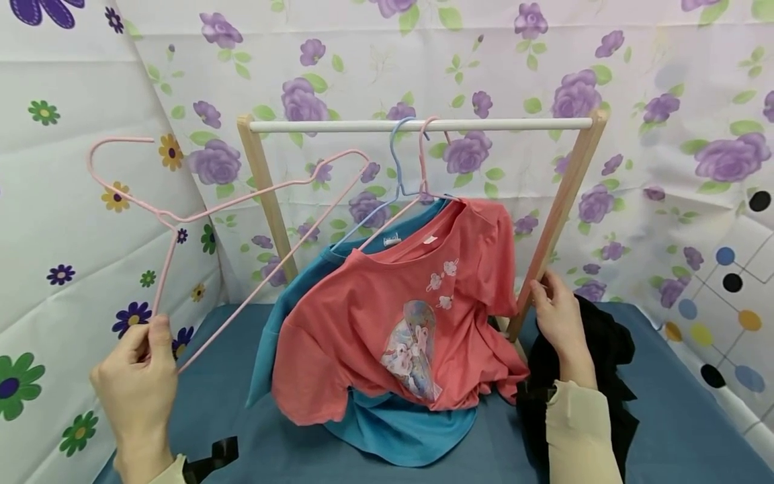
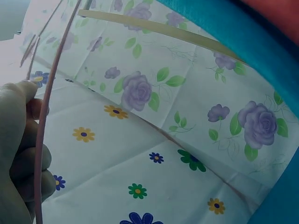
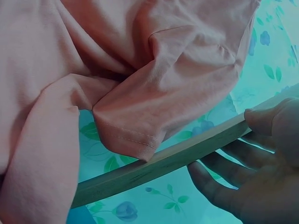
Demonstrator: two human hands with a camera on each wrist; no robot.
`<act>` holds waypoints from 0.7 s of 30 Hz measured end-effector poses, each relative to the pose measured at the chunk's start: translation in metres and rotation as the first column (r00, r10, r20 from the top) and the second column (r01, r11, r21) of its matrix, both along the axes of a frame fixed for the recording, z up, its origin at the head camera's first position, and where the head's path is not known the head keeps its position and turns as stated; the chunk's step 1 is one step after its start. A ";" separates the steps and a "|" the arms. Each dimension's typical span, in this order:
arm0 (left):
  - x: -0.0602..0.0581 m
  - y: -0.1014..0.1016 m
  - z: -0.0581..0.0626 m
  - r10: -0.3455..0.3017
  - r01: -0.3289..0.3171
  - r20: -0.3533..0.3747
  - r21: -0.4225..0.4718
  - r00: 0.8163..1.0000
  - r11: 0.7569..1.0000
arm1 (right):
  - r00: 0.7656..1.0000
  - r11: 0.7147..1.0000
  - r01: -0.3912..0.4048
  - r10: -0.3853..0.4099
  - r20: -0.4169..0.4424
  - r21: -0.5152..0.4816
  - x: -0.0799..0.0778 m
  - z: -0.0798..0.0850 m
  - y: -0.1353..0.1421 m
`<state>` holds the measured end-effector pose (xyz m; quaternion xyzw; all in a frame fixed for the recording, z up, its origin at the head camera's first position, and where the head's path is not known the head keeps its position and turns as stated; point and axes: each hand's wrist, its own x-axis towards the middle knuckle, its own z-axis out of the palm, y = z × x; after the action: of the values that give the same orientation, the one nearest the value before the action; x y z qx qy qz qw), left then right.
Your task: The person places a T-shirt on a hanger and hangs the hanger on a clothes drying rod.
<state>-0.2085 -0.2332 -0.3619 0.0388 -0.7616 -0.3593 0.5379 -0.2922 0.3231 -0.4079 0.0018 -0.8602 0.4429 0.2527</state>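
Note:
My left hand (image 1: pixel 139 383) pinches one end of a bare pink wire hanger (image 1: pixel 123 140), which is held tilted up at the left. In the left wrist view the pink wire (image 2: pixel 43 121) runs past the curled fingers. My right hand (image 1: pixel 562 323) grips the right wooden post (image 1: pixel 566 202) of a clothes rack, thumb on one side and fingers on the other. On the rack's white rail (image 1: pixel 332 126) hang a coral T-shirt (image 1: pixel 338 302) on a pink hanger and, behind it, a blue garment (image 1: pixel 399 437) on a blue hanger (image 1: pixel 399 161).
A black cloth item (image 1: pixel 605 343) lies in a heap by the right post, partly behind my right forearm. The rack stands on a blue-covered surface (image 1: pixel 224 430). Flower-patterned sheets (image 1: pixel 363 67) enclose the back and sides.

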 end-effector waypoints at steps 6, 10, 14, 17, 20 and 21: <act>0.002 0.003 0.002 -0.042 0.041 -0.024 -0.007 0.999 0.999 | 0.999 1.000 -0.025 0.025 0.028 0.002 0.002 0.000 0.003; 0.001 0.008 0.005 -0.078 0.077 -0.031 -0.023 0.997 0.997 | 0.997 0.999 -0.020 0.018 0.069 0.037 0.013 0.009 0.008; -0.001 0.014 0.004 -0.115 0.112 -0.042 -0.056 0.992 0.992 | 0.999 0.996 0.003 -0.006 0.039 0.094 0.035 0.032 0.014; -0.002 0.018 0.003 -0.120 0.117 -0.053 -0.064 0.991 0.991 | 1.000 0.991 0.004 -0.007 0.017 0.130 0.045 0.051 0.022; -0.003 0.021 0.003 -0.127 0.123 -0.057 -0.067 0.990 0.990 | 0.998 0.977 0.000 -0.013 0.061 0.213 0.049 0.066 0.036; -0.003 0.022 0.003 -0.131 0.127 -0.054 -0.072 0.990 0.989 | 0.997 0.968 -0.003 -0.017 0.076 0.250 0.048 0.069 0.040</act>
<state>-0.2117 -0.2107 -0.3586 -0.0396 -0.7583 -0.3680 0.5367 -0.2441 0.3635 -0.3388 0.0134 -0.9182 0.3299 0.2186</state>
